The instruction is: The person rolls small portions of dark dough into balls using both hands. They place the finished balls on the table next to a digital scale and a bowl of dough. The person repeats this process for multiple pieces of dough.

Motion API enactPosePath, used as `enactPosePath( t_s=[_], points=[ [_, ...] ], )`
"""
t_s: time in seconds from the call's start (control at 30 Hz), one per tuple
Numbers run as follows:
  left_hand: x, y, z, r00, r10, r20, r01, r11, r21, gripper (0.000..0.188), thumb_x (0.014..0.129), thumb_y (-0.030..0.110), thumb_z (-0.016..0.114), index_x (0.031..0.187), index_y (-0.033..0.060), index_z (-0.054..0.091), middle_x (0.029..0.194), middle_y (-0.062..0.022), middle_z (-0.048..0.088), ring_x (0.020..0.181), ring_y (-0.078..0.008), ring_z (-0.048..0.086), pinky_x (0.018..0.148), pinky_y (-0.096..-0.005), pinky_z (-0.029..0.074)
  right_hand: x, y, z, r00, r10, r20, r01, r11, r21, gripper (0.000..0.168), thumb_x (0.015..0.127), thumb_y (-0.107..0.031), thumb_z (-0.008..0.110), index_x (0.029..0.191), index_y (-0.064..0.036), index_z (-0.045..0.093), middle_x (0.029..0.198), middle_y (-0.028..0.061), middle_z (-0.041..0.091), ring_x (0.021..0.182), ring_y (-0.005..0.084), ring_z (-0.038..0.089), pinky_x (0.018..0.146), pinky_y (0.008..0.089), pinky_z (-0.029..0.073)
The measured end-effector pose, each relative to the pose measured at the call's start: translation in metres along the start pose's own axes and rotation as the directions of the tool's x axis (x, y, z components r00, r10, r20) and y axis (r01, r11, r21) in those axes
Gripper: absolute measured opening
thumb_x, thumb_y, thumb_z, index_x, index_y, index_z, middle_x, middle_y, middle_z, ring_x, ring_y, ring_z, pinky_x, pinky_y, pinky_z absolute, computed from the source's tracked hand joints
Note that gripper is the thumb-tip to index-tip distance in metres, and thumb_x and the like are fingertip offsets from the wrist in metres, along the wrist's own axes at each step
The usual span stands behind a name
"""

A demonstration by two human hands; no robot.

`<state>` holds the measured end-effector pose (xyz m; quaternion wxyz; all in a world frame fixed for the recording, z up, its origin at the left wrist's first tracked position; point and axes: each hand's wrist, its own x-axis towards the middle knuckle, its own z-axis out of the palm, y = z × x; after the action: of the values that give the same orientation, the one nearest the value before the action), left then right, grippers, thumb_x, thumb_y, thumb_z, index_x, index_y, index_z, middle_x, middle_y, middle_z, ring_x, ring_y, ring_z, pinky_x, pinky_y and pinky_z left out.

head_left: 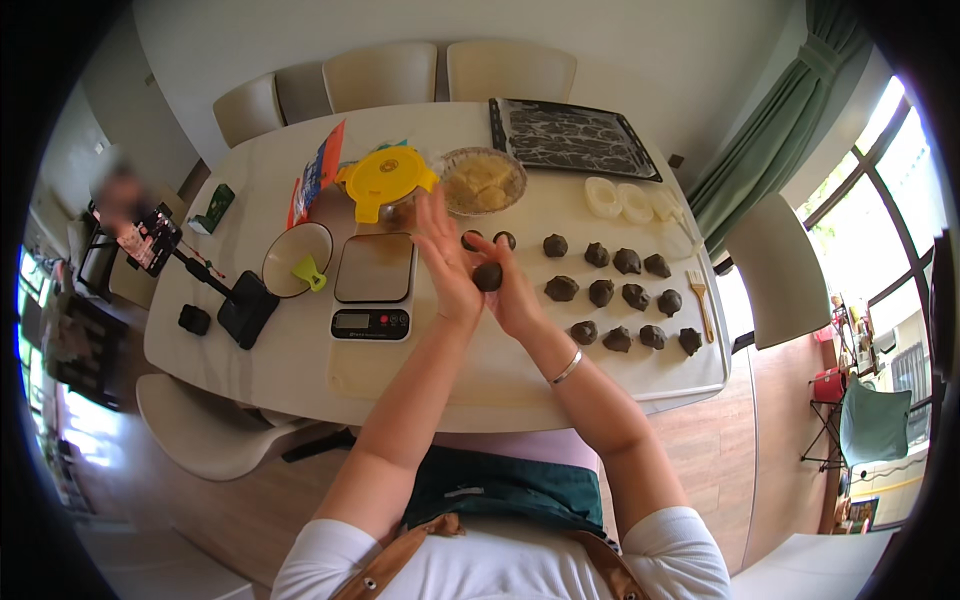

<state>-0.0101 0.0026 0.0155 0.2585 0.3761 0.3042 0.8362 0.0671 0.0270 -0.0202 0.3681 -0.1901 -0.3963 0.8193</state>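
Observation:
A smooth, dark dough-like ball (487, 277) sits between the heels of my palms, over the table. My left hand (444, 262) is upright and nearly flat, its fingers extended and its palm against the ball's side. My right hand (514, 296) supports the ball from the other side, with a bangle on the wrist. Just beyond my fingers are two more smooth dark balls (505, 240), partly hidden by the hands. To the right lie rows of several rough dark lumps (601, 293) on a pale mat.
Left of my hands are a digital kitchen scale (373, 277), a bowl (279, 253) holding a green scraper (308, 273), and a phone stand (247, 309). Behind stand a yellow-lidded container (388, 180), a foil-like dish (484, 180) and a lined baking tray (574, 139). A brush (701, 304) lies far right.

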Motion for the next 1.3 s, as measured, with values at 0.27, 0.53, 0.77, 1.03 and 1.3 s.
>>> enactPosePath(
  t_s=[0.27,0.53,0.77,1.03,1.3],
  points=[
    [-0.004,-0.020,-0.012,0.946,0.235,0.223,-0.310,0.856,0.413,0.083,0.097,0.064,0.023,0.152,0.0017,0.016,0.157,-0.0168,0.019,0.146,-0.0294,0.015,0.118,-0.0432,0.008,-0.002,-0.026,-0.002,0.996,0.075,0.038,-0.083,0.960,0.266,0.066,0.100,-0.055,0.037,0.140,-0.002,0.041,0.133,0.0133,0.054,0.120,0.0235,0.052,0.105,0.0372,0.040],
    [-0.038,-0.010,0.027,0.934,-0.091,0.345,0.131,0.987,-0.094,0.093,0.091,0.075,0.015,0.155,0.0083,0.008,0.161,-0.0121,0.011,0.148,-0.0255,0.008,0.118,-0.0420,0.005,0.012,-0.029,-0.034,0.988,-0.131,-0.083,0.143,0.977,0.155,0.057,0.103,-0.047,0.031,0.129,0.000,0.051,0.121,0.0106,0.061,0.112,0.0190,0.056,0.098,0.0336,0.045],
    [0.003,-0.006,-0.004,0.996,-0.091,0.001,0.088,0.967,-0.239,0.087,0.092,0.073,0.015,0.154,0.0128,0.013,0.159,-0.0131,0.017,0.149,-0.0258,0.007,0.118,-0.0428,-0.002,0.011,0.001,-0.013,0.999,0.049,0.007,-0.050,0.989,0.141,0.063,0.101,-0.054,0.036,0.134,-0.002,0.048,0.125,0.0088,0.058,0.114,0.0168,0.054,0.099,0.0311,0.043],
    [-0.024,-0.020,0.010,0.915,0.213,0.344,-0.318,0.904,0.285,0.088,0.096,0.065,0.024,0.151,-0.0014,0.009,0.159,-0.0185,0.013,0.148,-0.0289,0.008,0.118,-0.0411,0.006,-0.003,-0.031,-0.019,0.979,0.157,0.131,-0.182,0.960,0.214,0.072,0.099,-0.059,0.031,0.142,-0.002,0.039,0.139,0.0142,0.049,0.127,0.0265,0.048,0.108,0.0399,0.037],
    [-0.046,-0.025,0.016,0.865,0.186,0.466,-0.368,0.867,0.336,0.079,0.099,0.055,0.024,0.150,-0.0045,0.012,0.158,-0.0197,0.015,0.146,-0.0336,0.015,0.116,-0.0426,0.014,-0.009,-0.015,-0.045,0.969,0.143,0.200,-0.175,0.973,0.150,0.068,0.100,-0.055,0.032,0.144,-0.004,0.037,0.145,0.0145,0.044,0.132,0.0352,0.042,0.111,0.0463,0.035]
  ],
)
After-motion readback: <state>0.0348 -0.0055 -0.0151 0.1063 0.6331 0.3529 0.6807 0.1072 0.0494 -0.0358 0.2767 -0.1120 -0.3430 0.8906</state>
